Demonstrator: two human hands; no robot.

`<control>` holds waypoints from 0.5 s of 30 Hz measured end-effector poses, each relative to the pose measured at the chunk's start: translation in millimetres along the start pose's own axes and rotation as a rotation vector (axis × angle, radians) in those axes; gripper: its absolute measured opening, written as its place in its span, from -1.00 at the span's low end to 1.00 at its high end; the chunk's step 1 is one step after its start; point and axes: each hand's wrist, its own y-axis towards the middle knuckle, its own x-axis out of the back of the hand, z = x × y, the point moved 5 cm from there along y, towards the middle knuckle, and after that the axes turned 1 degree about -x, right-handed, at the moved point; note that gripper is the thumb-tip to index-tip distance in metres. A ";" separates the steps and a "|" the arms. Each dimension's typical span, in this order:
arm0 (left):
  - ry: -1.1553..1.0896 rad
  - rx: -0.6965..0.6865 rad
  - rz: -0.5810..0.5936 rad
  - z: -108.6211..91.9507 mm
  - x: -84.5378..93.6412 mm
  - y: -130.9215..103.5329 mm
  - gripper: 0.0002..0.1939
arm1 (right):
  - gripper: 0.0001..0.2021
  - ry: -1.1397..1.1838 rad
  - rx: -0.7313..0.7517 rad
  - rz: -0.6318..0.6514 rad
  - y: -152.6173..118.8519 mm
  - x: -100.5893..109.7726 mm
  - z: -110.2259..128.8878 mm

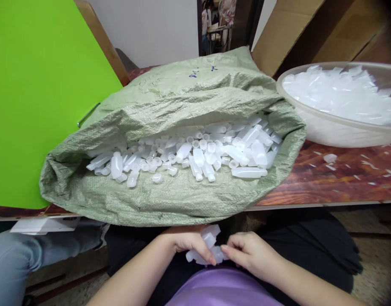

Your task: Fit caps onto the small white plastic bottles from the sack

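Observation:
Several translucent white plastic pieces (210, 237) are held in my left hand (194, 245), above my lap and just below the table's front edge. Fingers of my right hand (246, 254) pinch the right end of one of these pieces. Beyond my hands, a pale green woven sack (144, 204) lies on the table with its mouth open towards me. Small translucent bottle-shaped pieces (198, 157) with narrow necks fill the opening, and some rest on the sack's lower lip.
A clear plastic bowl (345, 131) of white flat pieces stands at the right. White scraps dot the red-brown table (313, 182). A bright green panel (39, 97) rises at the left, a cardboard box (284, 34) behind. Another person's jeans-clad leg (10, 259) shows lower left.

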 end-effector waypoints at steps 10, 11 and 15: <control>0.395 0.038 -0.302 1.7 21.3 -1.1 -0.65 | -0.51 0.045 0.042 -0.025 11.5 -12.4 -21.5; 0.411 0.053 -0.293 2.5 21.2 -1.2 -0.66 | -0.47 0.104 -0.029 -0.006 13.0 -15.1 -26.9; 0.319 0.003 -0.298 3.0 22.2 -1.9 -0.68 | -0.54 0.049 0.091 -0.102 15.1 -14.2 -24.0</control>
